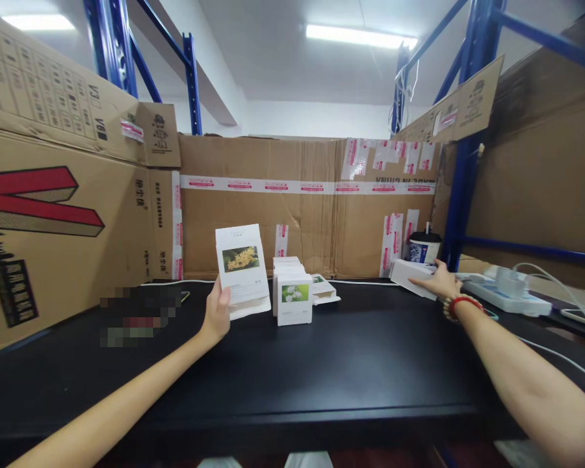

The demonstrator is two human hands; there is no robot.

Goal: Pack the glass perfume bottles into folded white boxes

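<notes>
Held up by its lower left edge in my left hand (217,313) is a white card box (242,274) with a yellow flower picture; a flap sticks out at its bottom. Just right of it, a row of white boxes (295,305) stands on the black table, the front one showing white flowers. Behind that row another white box (324,289) lies flat with its flap out. Far to the right, my right hand (439,283) has its fingers around the end of a plain white box (413,275) lying on the table. A red and a beaded bracelet circle that wrist.
A lidded cup with a straw (424,247) stands behind the right-hand box. A white power strip (504,292) with plugs and cables lies beside my right wrist. Cardboard walls (253,214) and blue shelf posts (461,195) enclose the black table (322,370). A blurred patch covers something at left.
</notes>
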